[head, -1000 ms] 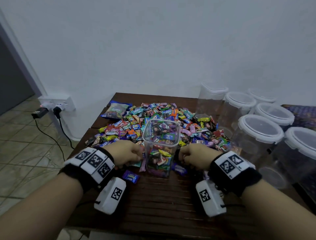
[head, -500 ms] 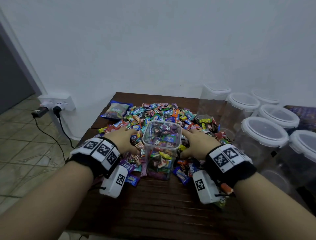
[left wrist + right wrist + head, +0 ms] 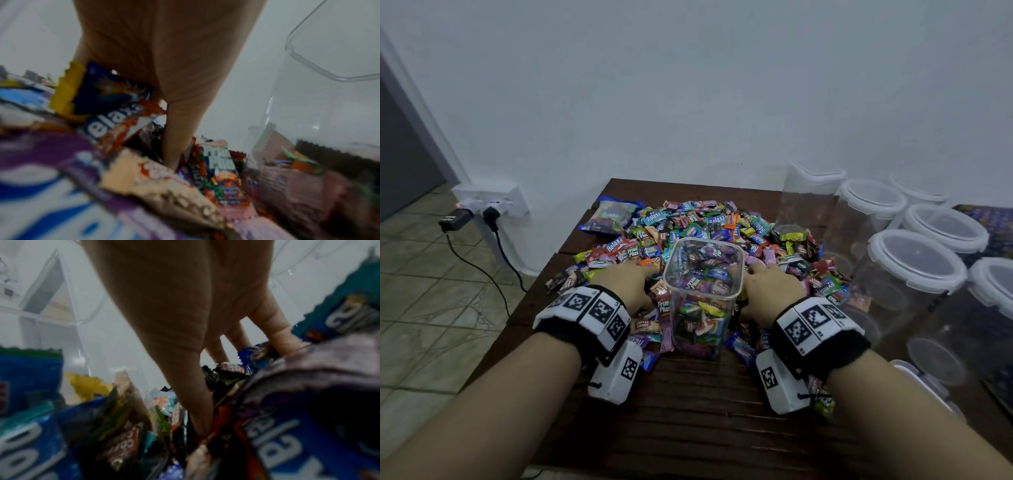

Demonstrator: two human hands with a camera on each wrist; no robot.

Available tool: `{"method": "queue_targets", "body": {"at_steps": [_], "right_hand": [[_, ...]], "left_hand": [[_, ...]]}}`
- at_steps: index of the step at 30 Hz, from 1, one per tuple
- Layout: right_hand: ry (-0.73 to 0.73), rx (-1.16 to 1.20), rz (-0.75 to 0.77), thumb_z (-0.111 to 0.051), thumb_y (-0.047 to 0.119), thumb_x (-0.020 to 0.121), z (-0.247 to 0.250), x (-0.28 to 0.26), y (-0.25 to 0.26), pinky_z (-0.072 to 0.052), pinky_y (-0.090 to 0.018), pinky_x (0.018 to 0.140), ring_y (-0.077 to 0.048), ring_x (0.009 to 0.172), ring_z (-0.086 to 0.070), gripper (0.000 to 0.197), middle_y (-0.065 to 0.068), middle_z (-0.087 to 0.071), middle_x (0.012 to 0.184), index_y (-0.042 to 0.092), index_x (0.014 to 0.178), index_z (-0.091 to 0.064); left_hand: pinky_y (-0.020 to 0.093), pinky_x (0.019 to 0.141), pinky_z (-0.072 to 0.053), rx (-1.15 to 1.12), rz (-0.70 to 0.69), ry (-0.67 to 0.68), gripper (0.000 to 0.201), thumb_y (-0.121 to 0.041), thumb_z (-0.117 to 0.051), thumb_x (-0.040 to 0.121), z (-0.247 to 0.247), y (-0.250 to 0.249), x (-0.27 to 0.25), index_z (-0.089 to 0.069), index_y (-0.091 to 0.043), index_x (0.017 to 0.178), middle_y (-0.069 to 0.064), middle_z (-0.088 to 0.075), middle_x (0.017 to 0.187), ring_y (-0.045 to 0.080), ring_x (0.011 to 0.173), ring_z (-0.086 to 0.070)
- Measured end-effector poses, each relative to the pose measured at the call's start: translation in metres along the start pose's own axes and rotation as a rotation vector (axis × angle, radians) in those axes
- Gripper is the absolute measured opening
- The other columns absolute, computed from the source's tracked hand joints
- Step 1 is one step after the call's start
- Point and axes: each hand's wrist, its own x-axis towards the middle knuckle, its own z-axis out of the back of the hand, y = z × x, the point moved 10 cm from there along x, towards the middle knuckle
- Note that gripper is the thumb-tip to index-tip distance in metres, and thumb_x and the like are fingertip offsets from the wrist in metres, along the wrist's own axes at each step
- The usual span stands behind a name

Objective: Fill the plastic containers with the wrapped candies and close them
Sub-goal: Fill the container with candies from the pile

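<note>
Both hands are down in the candy right now. The left hand [image 3: 631,286] lies palm-down on the wrappers just left of the open container [image 3: 703,294], fingers stretched out and spread, nothing pinched that I can see; the left wrist view shows one finger [image 3: 177,142] poking straight down between the wrappers. The right hand [image 3: 768,291] mirrors it on the other side, fingers long and dug into the pile, thumb tip buried among the wrappers in its wrist view. So both grips are wide, holding nothing yet as far as I can tell.

The container stands upright on the table [image 3: 722,421] between the two hands, lid off, and it looks roughly two-thirds full of wrapped candies. The big candy pile [image 3: 709,226] sprawls behind and around it, wrappers touching its base on both sides.

Looks to me like the scooping step: raking up a fresh double handful. Next move probably needs the fingers to curl in under a bunch of candies from both sides, lift, and drop them over the open mouth without knocking the container, since it's tall, light, and crowded by loose wrappers. A few more loads and it should be ready for a lid.

Off to the right there's a row of lidded containers [image 3: 916,260], seemingly empty, plus one tall open one [image 3: 813,195] near the wall. An unopened candy bag [image 3: 609,217] sits at the far left edge of the pile.
</note>
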Motion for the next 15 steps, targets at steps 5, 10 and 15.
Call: {"method": "queue_targets", "body": {"at_steps": [5,10,15], "right_hand": [[-0.071,0.056,-0.005,-0.055,0.032,0.091,0.005,0.002,-0.003,-0.049,-0.042,0.086,-0.032,0.121,-0.042,0.055,-0.008,-0.045,0.129,0.029,0.141,-0.033],[-0.119,0.102,-0.007,-0.052,0.022,0.092,0.010,0.001,-0.006,-0.051,-0.040,0.085,-0.030,0.114,-0.048,0.037,-0.007,-0.051,0.120,0.021,0.128,-0.050],[-0.147,0.153,-0.006,-0.047,0.009,0.091,0.015,0.001,-0.008,-0.049,-0.038,0.082,-0.031,0.108,-0.051,0.037,-0.008,-0.053,0.114,0.020,0.125,-0.055]], "left_hand": [[0.034,0.078,-0.051,-0.095,0.014,-0.127,0.027,-0.032,-0.057,0.091,0.013,-0.001,-0.003,-0.062,-0.026,0.117,0.004,-0.065,0.114,0.025,0.097,-0.060],[0.028,0.068,-0.043,-0.141,0.047,-0.149,0.017,-0.027,-0.056,0.093,0.017,0.004,-0.005,-0.068,-0.020,0.102,0.004,-0.065,0.090,0.020,0.074,-0.050],[0.029,0.067,-0.045,-0.168,0.050,-0.196,0.017,-0.022,-0.056,0.091,0.024,0.006,-0.008,-0.071,-0.020,0.098,0.003,-0.063,0.080,0.021,0.072,-0.053]]}}
